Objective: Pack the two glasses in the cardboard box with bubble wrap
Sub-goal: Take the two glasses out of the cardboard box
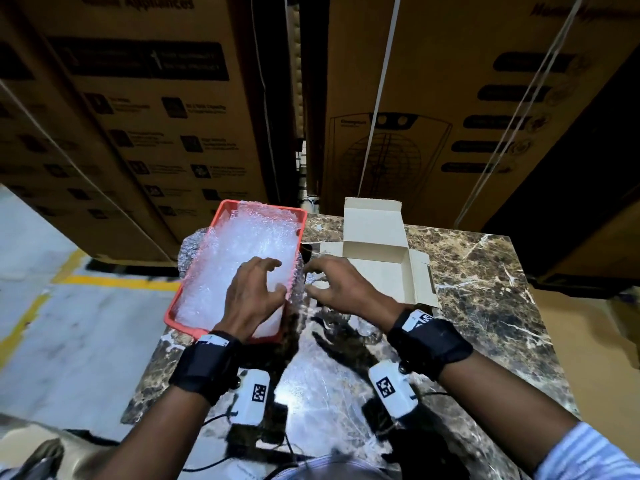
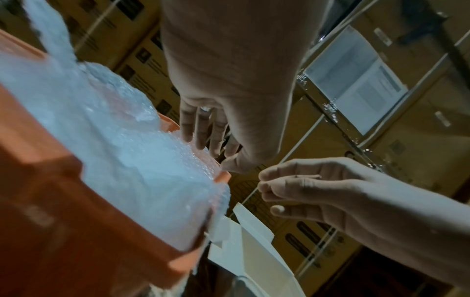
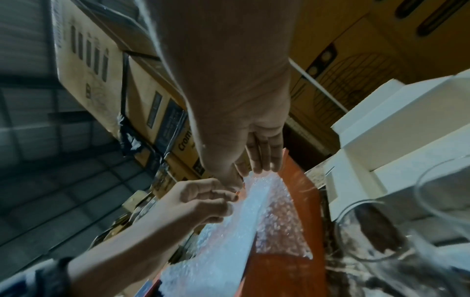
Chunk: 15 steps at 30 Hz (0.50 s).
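Hands meet at my tray's (image 1: pixel 175 308) right edge: left hand (image 1: pixel 254 294) and right hand (image 1: pixel 337 284) both pinch the bubble wrap (image 1: pixel 242 251).

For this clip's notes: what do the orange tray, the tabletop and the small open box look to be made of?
Orange tray: probably moulded plastic, with a smooth matte rim and rounded corners. Tabletop: polished stone, likely marble, brown with white veins and a glossy glare; a printed laminate cannot be ruled out. Small open box: thin pale cardboard, matte, with folded flaps and crease lines.
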### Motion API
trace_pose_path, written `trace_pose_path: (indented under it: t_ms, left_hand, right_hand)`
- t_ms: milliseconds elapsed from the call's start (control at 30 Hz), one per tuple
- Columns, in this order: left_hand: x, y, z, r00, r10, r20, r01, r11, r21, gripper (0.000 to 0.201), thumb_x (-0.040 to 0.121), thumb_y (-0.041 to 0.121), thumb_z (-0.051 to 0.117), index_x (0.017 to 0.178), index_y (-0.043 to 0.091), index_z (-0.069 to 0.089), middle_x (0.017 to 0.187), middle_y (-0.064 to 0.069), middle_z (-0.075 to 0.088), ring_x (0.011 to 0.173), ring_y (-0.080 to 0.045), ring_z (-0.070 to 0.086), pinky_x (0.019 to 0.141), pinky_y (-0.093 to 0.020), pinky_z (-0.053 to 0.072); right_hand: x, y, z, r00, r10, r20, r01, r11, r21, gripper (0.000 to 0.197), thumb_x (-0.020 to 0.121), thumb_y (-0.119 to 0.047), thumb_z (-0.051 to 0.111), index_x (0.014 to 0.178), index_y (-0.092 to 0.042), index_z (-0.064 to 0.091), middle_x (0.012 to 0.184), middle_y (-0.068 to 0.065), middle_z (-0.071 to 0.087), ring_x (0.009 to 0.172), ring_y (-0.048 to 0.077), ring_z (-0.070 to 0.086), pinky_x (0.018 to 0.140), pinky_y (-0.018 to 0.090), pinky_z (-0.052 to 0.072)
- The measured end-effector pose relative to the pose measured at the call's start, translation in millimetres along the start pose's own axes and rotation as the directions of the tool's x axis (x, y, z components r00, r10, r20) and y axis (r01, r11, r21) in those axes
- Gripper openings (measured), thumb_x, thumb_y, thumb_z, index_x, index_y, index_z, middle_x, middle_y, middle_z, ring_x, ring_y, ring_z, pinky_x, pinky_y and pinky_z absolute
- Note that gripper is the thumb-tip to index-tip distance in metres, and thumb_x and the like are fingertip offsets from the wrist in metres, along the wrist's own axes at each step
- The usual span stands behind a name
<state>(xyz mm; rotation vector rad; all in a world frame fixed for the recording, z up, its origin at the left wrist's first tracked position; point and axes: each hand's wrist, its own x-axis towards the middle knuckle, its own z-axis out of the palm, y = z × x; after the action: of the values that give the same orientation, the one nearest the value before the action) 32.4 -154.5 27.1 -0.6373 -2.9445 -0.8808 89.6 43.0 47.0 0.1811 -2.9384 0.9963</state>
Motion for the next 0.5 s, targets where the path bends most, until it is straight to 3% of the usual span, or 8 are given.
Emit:
trace_pose_path:
  t_ms: [100,200,267,400,500]
  left_hand:
    - [2.2,-27.8,-6.6,0.994,-0.089,0.057,0.081,0.988,0.132,0.057,0.084,0.029,0.074,0.138,0.02,0.059,0.13,-0.008,0.062,0.121,-0.034,0.054,0.095,-0.044,0.045]
    - [1.3,-53.6,-10.9,0.976,-0.167,0.139,0.133,0.965,0.226,0.067,0.082,0.038,0.075,0.144,0.025,0.052,0.14,-0.007,0.054,0.13,-0.034,0.047,0.102,-0.046,0.039]
    - [-0.2,-65.0,-11.7,0.963,-0.19,0.19,0.137,0.956,0.259,0.071,0.082,0.041,0.075,0.146,0.027,0.049,0.143,-0.006,0.049,0.133,-0.032,0.044,0.105,-0.044,0.036]
    - [0.7,-85.6,-15.5,0.952,-0.197,0.235,0.131,0.954,0.268,0.076,0.079,0.039,0.076,0.148,0.027,0.047,0.143,-0.007,0.046,0.135,-0.032,0.041,0.108,-0.041,0.032]
    - [2.0,-95.6,-21.7,0.949,-0.189,0.252,0.124,0.96,0.252,0.08,0.078,0.036,0.077,0.151,0.026,0.044,0.148,-0.009,0.041,0.138,-0.033,0.038,0.113,-0.04,0.03]
  right_hand:
    - [21.5,-18.7,23.7,0.999,-0.016,0.045,0.017,0.999,-0.029,0.036,0.091,-0.027,0.07,0.123,-0.011,0.067,0.122,0.01,0.063,0.111,0.026,0.06,0.093,0.037,0.048]
    - [40.2,-27.6,49.8,0.986,0.143,0.081,-0.131,0.982,-0.139,0.06,0.087,-0.041,0.074,0.138,-0.016,0.054,0.145,0.015,0.043,0.128,0.036,0.045,0.1,0.045,0.047]
    - [45.5,-27.2,61.8,0.966,0.235,0.105,-0.217,0.963,-0.162,0.072,0.082,-0.042,0.081,0.141,-0.015,0.048,0.149,0.018,0.033,0.127,0.039,0.046,0.099,0.047,0.05]
    - [48.9,-25.8,69.8,0.969,0.245,0.026,-0.242,0.966,-0.09,0.04,0.085,-0.009,0.073,0.122,-0.008,0.057,0.131,0.014,0.042,0.095,0.034,0.06,0.078,0.04,0.055]
    - [52.7,-24.1,61.6,0.971,0.233,-0.047,-0.237,0.966,-0.106,0.024,0.084,-0.002,0.068,0.107,-0.007,0.068,0.11,0.011,0.06,0.093,0.028,0.06,0.069,0.028,0.039]
